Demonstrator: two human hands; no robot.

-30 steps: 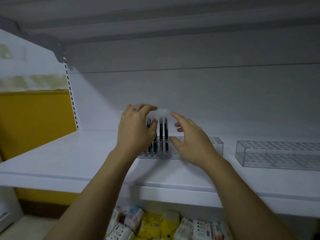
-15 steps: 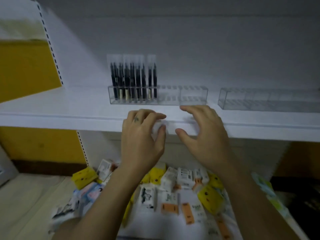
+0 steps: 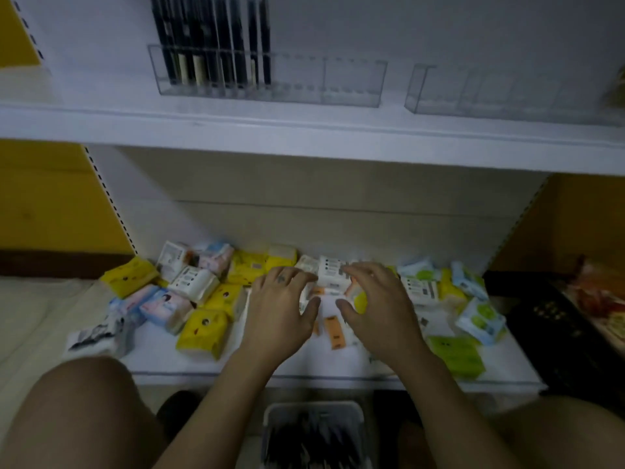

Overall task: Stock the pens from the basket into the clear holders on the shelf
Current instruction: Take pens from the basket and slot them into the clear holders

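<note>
Down from the white shelf (image 3: pixel 304 137) drop both hands: left hand (image 3: pixel 280 309) and right hand (image 3: pixel 375 309) hover, fingers loosely spread, holding nothing. Blurred dark pens (image 3: pixel 311 441) fill the pale plastic basket (image 3: pixel 313 409), cut off below. Slim black pens (image 3: pixel 209 38) stand left in the clear rectangular holder (image 3: pixel 351 82), tops cropped.

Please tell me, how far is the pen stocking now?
Done: dark pens fill the left part of the first holder. In hand: nothing; the left hand and right hand are open. Left: that holder's right part, the empty second holder, and loose pens in the basket.
</note>
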